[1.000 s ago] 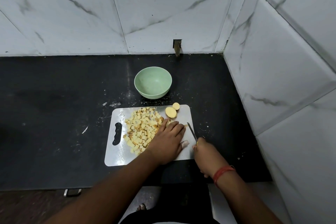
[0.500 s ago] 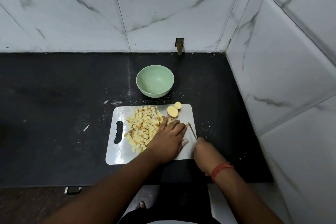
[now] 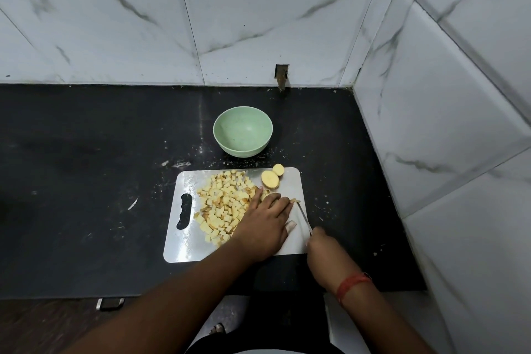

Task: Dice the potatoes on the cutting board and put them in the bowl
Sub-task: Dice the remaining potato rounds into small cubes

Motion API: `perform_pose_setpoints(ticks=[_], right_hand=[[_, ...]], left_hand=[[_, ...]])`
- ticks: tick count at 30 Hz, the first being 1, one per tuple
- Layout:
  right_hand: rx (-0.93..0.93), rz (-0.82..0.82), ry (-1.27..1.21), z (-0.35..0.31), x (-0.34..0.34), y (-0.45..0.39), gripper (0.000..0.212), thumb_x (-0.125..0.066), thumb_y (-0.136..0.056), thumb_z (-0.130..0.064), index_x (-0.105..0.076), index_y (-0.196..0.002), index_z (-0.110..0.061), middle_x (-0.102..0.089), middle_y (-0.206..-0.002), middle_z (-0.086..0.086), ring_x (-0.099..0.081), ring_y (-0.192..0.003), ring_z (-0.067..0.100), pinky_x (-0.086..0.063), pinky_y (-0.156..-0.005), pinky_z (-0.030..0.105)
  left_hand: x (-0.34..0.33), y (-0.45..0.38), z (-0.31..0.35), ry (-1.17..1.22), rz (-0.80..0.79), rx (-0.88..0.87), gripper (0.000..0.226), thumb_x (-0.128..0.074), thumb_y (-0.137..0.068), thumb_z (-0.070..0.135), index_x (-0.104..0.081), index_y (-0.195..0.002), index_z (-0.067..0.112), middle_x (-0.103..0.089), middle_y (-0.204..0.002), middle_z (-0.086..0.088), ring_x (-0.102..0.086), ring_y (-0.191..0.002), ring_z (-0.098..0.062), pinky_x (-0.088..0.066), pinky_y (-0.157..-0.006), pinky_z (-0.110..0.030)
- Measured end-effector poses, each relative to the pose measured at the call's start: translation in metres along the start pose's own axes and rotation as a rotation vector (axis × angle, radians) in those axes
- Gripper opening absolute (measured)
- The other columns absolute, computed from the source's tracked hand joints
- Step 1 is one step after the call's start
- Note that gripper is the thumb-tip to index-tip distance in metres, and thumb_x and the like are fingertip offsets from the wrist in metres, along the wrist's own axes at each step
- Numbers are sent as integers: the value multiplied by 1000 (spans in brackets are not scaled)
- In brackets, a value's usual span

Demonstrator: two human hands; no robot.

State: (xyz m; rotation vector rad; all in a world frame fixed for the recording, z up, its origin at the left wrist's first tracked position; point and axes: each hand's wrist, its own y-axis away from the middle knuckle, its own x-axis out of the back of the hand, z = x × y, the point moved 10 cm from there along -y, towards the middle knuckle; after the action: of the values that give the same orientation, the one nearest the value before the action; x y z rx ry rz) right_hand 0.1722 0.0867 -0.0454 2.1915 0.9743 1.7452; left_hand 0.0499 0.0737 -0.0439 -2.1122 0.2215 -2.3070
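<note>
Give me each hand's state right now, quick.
Left hand: fingers extended, pressing down on potato on the cutting board; what lies under it is hidden.
Right hand: gripping the knife, blade angled down onto the board.

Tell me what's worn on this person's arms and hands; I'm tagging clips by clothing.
Both forearms are bare, with no sleeves in view, and no gloves on the left hand or right hand. The only item worn is a red-orange thread band wrapped around the right wrist. No rings or watch can be made out.
</note>
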Motion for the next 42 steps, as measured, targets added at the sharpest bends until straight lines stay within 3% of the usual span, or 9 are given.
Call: perform_pose_setpoints(ticks=[6,25,34,36,38,40,42], right_hand=[[-17,22,-11,-8,9,-13,23,-34,-95,-5,-43,-116,-3,-63,-114,20,-63,-101,36,-47,-79,34],[-89,-22,18,-10,4,-22,30,-38,-93,-4,-42,-124,-2,-60,-123,20,-61,-111,34,-48,-89,35],[-24,-120,18,7,-12,2,21,-38,-96,-6,-45,-115,-5,-61,-114,18,-62,-103,32,-45,-80,32],[-7,-138,-63,9,-7,7,15,-38,-101,-16,-47,-109,-7,-61,-107,14,-64,-95,30,-48,-73,32],[-42,-119,-230,16,3,10,18,-39,-102,-27,-46,-97,-11,-60,-90,12,-65,-66,26,-49,-54,31],[-77,-98,-389,22,12,12,22,-39,-101,-32,-44,-92,-13,-55,-76,12,-51,-41,20,-40,-40,26],[-82,-75,-480,25,20,13,22,-39,-101,-33,-44,-93,-13,-51,-72,12,-44,-36,18,-36,-38,25]], left_hand=[[0,0,0,11,10,13,58,-31,-105,48,-53,-146,14,-53,-143,-1,-42,-139,-24,-14,-124,-55],[0,0,-2,10,35,31,56,-35,-105,48,-54,-146,14,-55,-142,0,-44,-137,-24,-18,-124,-55],[6,-2,0,-9,26,47,56,-32,-104,48,-60,-140,15,-58,-136,1,-48,-133,-23,-20,-123,-54],[10,-5,0,-24,37,48,57,-32,-104,48,-65,-134,14,-62,-129,1,-51,-129,-23,-21,-124,-52],[15,-8,3,-44,63,34,56,-33,-103,48,-69,-128,12,-63,-124,-1,-51,-128,-23,-24,-123,-50],[20,-10,8,-52,98,-13,53,-37,-104,46,-68,-126,9,-61,-126,-5,-50,-129,-25,-25,-123,-48],[20,-14,16,-70,101,-104,53,-39,-105,45,-64,-131,7,-59,-132,-8,-47,-133,-26,-25,-124,-46]])
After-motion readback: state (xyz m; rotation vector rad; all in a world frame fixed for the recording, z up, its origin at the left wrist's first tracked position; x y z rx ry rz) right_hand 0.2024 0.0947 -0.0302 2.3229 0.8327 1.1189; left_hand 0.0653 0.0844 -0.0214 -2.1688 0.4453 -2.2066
